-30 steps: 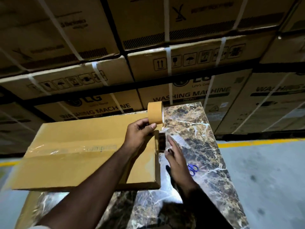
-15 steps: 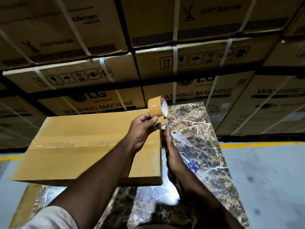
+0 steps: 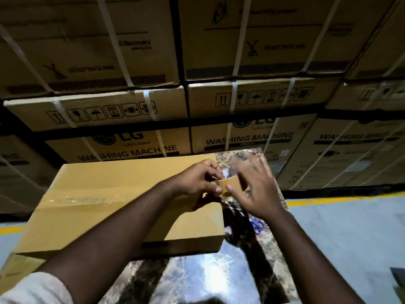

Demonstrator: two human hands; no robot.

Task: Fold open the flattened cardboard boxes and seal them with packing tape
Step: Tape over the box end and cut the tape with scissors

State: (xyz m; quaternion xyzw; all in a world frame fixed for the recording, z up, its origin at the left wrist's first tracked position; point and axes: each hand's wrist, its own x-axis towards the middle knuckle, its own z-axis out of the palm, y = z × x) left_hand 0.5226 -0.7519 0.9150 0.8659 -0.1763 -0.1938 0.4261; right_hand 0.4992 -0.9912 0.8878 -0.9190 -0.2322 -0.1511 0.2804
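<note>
Left arm: bare forearm extended forward from lower left, pale sleeve at the upper arm.
Left hand (image 3: 197,179): fingers curled, pinching the tape roll (image 3: 230,186).
Right hand (image 3: 257,189): fingers spread and blurred, thumb against the roll's near face.

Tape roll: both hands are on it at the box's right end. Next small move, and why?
Probably tear the tape free: the left hand and right hand pinch the tan packing tape roll, and clear tape already crosses the brown cardboard box.
</note>
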